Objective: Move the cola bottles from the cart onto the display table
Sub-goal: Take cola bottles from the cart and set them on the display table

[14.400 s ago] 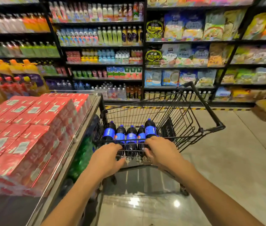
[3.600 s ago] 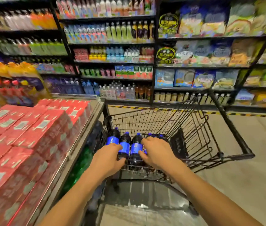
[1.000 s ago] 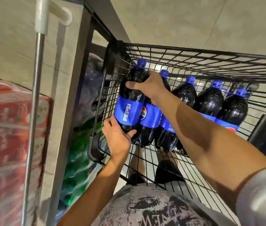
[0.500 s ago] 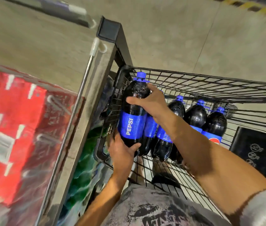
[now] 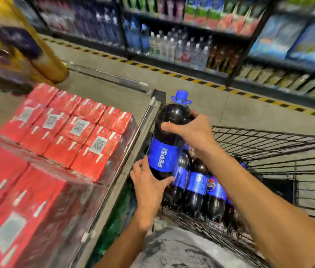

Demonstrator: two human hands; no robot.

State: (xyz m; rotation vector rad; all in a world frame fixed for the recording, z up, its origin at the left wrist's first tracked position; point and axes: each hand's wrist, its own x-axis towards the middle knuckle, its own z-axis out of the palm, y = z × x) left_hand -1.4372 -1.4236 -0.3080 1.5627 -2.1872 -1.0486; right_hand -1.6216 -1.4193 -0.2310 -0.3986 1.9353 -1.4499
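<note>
In a supermarket aisle, beside a cart (image 5: 269, 140) drawn up against the display surface (image 5: 104, 93), a person holds one cola bottle (image 5: 164, 144) in both hands. Seen from the head camera, the right hand (image 5: 191, 130) is curled over the bottle's shoulder just under the blue cap. The left hand (image 5: 149, 182) cups the lower body beneath the label, fingers on one side and thumb stretched across the other.

The bottle stands nearly upright, its long axis leaning a little to the right at the top, above the other bottles (image 5: 197, 186) packed in the cart's near corner. The surface lies directly to the bottle's left, across its metal edge, and the left hand is the nearer of the two to it.

Red cartons (image 5: 79, 132) fill most of the near part of the surface, with bare grey top showing beyond them. From here the bottle's base looks low against that edge, so the move leftward probably needs more height first. The shelves (image 5: 191, 45) behind are blurred.
</note>
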